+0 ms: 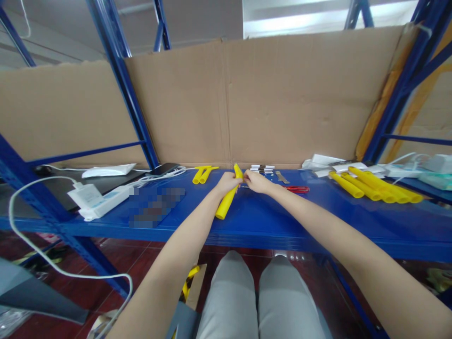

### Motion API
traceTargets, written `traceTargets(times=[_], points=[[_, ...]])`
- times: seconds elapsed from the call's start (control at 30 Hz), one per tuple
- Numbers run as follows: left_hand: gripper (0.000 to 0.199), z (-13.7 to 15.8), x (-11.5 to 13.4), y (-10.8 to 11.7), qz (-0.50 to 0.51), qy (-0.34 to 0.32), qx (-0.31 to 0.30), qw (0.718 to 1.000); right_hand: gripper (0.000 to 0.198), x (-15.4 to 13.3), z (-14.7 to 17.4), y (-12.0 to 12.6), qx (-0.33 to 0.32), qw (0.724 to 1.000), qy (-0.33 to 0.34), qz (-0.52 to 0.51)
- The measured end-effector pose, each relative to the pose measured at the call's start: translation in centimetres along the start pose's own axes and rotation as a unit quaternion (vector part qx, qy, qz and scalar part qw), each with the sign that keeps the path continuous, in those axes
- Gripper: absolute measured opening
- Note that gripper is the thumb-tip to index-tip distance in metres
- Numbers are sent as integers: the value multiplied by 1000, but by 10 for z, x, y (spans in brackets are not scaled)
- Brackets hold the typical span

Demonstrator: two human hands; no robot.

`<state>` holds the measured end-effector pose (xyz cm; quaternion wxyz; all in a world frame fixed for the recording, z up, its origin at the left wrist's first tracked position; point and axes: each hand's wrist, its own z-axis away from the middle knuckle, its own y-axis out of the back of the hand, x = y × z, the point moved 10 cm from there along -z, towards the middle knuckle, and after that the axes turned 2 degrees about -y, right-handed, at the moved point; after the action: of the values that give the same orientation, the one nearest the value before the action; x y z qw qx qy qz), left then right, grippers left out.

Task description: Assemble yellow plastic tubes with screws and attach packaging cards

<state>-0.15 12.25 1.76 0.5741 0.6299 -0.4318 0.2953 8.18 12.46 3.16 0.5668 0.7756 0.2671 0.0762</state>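
A yellow plastic tube [225,205] slants over the front of the blue shelf, its open round end toward me. My left hand [228,184] is wrapped around its upper part. Close against it on the right, my right hand [258,182] has its fingers pinched together beside the tube; what they hold, if anything, is too small to make out. By my right wrist lies a red-handled tool [297,189], partly covered by the forearm. Behind that hand are a small flat metal piece [282,177] and several black-and-white packets [262,168].
More yellow tubes [376,186] lie in a row at the right. Two smaller yellow pieces [204,175] rest at the back left. A white power strip [106,202] with a plugged-in charger and cables occupies the left side. A cardboard panel [282,94] closes off the back.
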Motion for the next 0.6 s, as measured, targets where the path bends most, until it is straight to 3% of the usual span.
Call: traceTargets(times=[0.17,0.3,0.37,0.47,0.6], points=[[30,1,1,-3,18,4,-7,1000,19,-11,5,1,-32,996,41,77],[31,0,-6,5,39,34,27,998,24,-7,10,10,-40,987,61,141],[30,-1,-11,12,46,43,49,997,25,11,9,20,-38,988,36,148],[29,-3,-14,14,52,45,55,996,28,61,7,39,-33,985,-64,155],[27,-3,-14,8,65,40,33,997,30,122,9,40,-72,968,-182,155]])
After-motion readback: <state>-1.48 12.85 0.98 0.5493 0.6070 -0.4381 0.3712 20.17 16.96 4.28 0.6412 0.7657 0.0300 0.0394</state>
